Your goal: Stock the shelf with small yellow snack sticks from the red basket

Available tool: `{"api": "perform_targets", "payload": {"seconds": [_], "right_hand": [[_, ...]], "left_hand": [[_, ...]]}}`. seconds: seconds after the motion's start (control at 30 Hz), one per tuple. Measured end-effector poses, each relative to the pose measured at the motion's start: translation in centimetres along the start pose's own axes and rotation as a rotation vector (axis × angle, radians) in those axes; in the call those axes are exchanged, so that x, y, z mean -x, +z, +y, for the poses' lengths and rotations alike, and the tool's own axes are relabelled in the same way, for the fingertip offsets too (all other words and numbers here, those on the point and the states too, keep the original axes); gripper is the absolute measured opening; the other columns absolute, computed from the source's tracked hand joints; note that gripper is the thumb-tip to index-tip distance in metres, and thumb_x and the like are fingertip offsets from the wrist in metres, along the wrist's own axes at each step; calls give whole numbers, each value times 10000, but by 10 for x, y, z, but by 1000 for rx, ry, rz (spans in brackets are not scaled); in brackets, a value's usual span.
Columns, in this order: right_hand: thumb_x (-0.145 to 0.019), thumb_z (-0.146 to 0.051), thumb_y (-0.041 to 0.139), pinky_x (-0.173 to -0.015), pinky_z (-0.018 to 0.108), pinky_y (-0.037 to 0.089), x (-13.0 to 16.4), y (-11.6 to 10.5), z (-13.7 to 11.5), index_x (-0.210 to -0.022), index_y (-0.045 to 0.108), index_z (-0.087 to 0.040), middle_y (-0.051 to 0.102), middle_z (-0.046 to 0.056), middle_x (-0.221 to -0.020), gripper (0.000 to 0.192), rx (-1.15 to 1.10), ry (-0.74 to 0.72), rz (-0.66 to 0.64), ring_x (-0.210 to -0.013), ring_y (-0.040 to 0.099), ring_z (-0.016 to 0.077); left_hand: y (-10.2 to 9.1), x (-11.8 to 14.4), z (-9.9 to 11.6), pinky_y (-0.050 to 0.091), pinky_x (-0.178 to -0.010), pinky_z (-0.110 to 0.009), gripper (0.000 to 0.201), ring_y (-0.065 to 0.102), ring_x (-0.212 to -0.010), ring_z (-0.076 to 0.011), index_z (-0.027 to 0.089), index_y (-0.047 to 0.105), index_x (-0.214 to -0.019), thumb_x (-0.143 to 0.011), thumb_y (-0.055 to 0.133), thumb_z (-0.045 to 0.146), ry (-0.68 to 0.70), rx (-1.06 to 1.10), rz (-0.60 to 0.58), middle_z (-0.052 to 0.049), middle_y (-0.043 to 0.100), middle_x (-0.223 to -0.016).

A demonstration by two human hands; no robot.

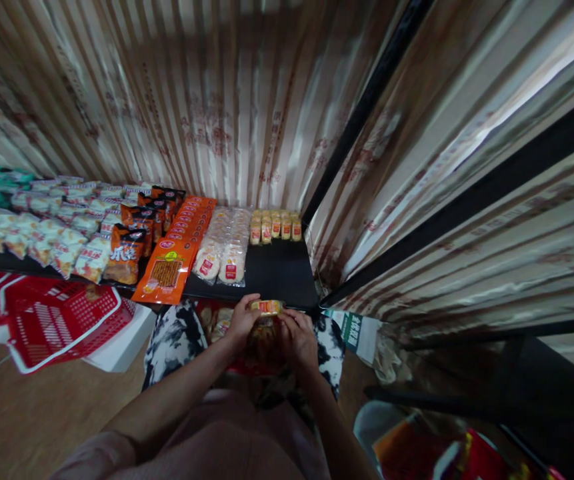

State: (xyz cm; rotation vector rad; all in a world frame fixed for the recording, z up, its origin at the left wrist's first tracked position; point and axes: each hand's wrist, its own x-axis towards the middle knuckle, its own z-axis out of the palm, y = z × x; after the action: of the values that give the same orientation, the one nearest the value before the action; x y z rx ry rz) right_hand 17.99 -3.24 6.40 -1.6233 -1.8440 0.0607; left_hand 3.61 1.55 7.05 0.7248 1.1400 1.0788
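Between my two hands is a small yellow snack packet [268, 307] with a red and orange label, held just in front of the black shelf [281, 273]. My left hand [241, 323] grips its left end, and my right hand [299, 337] pinches the right end. Below it, a red basket on my lap holds more packets [221, 323], partly hidden by my arms. Similar yellow packets [277, 227] stand in short rows at the shelf's right back. Left of them lie clear-wrapped round crackers [231, 263] with red labels.
Orange snack bags [167, 260], darker orange bags [127, 253] and white packets [61, 247] line the shelf leftward. Red shopping baskets [61, 320] sit below left. Black frame bars [367, 107] cross the striped curtain [217, 100]. Colourful packages [417, 447] lie at lower right.
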Motion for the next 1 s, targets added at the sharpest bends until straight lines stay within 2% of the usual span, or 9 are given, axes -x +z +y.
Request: {"api": "perform_targets", "payload": {"seconds": [0.13,0.4,0.5,0.57,0.67,0.77,1.0], "right_hand": [[-851,-197,397,-874,406,432,-11,2,-1,-987,655,-193,569,96,-1068,291,3,18,48,-1000,473,222],[-855,-304,427,-897,414,427,-28,11,-1,-994,655,-162,520,138,-1112,303,-29,153,50,-1014,498,242],[-848,-310,436,-850,377,458,-33,15,0,-1037,635,-176,545,125,-1045,306,-87,198,43,-948,546,222],[-846,-309,438,-786,342,480,-37,17,-1,-1067,617,-177,579,104,-954,313,-130,239,-11,-849,582,201],[-831,-326,462,-698,304,485,-43,18,-3,-1087,601,-168,602,82,-863,331,-159,304,-70,-732,599,183],[-816,-338,478,-657,281,478,-49,19,-5,-1086,598,-164,603,77,-846,343,-165,327,-53,-711,600,180],[-819,-298,444,-704,270,469,-64,19,-4,-1127,564,-130,592,86,-921,371,-130,382,-79,-773,595,170]], "left_hand": [[3,-2,0,474,-768,-267,387,611,-847,-168,149,588,-1009,-626,587,89,-11,35,-23,-68,655,-974],[9,-11,-2,462,-768,-261,333,607,-818,-155,153,589,-929,-604,665,138,80,-10,-22,-50,654,-924],[11,-16,-5,462,-748,-253,314,607,-795,-143,153,589,-907,-604,670,137,112,-22,-31,-53,649,-922],[13,-18,-6,466,-722,-252,306,607,-761,-136,155,581,-900,-608,671,143,115,0,-49,-54,648,-910],[16,-21,-6,469,-694,-251,271,603,-713,-124,157,572,-878,-623,664,157,123,23,-73,-51,648,-879],[18,-25,-4,467,-676,-240,225,594,-700,-121,154,574,-857,-641,636,144,137,-13,-81,-47,650,-842],[25,-40,3,463,-705,-241,149,589,-706,-119,151,596,-801,-689,528,80,193,-195,-44,-29,656,-778]]}}
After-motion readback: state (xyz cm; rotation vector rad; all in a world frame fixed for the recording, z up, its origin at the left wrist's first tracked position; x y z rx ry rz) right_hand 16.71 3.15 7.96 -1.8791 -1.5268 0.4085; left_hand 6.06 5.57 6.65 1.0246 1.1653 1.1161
